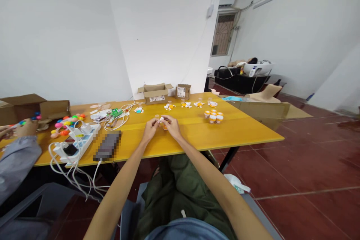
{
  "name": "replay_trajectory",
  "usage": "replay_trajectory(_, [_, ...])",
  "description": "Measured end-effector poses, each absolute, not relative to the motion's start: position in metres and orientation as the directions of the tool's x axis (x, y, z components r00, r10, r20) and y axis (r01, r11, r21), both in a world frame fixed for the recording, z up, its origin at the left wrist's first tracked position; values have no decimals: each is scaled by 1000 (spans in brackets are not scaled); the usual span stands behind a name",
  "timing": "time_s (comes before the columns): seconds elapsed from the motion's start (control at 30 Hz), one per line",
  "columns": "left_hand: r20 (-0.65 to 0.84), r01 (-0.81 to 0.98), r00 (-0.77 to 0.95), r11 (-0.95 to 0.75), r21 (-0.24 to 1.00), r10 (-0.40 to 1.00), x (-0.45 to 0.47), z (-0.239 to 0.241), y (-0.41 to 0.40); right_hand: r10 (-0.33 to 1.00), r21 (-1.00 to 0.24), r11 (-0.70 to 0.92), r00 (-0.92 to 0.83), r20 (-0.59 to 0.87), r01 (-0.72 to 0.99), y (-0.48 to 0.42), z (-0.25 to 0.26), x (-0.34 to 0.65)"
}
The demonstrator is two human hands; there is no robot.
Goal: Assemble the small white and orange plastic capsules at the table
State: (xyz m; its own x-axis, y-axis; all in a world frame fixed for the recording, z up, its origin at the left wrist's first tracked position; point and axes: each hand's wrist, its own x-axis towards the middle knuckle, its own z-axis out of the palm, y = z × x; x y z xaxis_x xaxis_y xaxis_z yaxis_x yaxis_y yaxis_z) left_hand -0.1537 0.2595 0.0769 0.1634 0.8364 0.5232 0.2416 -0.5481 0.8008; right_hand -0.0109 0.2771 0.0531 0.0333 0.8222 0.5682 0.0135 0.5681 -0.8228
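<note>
At the near edge of the yellow table, my left hand [151, 129] and my right hand [172, 126] meet, fingers closed in a pinch. Between their fingertips is a small white plastic piece [161, 119], its exact kind too small to tell. Just below it, partly hidden by my fingers, an orange piece [165, 128] shows. A small clear cup [156, 116] is right behind my hands. Farther back lie small groups of white and orange parts [170, 106]. To the right stands a cluster of white cups with orange rims [213, 115].
Two cardboard boxes [156, 95] stand at the table's back. On the left are a power strip [84, 138] with tangled white cables, a dark phone [107, 146] and colourful balls [66, 123]. A co-worker's hand [26, 127] works beside another open box [53, 108].
</note>
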Motion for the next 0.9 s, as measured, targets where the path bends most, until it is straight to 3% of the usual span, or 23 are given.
replay_trajectory(0.9, [531,205,148,-552,809,834,-151,76,259,797,-798,603,28,603,19,271,58,-10])
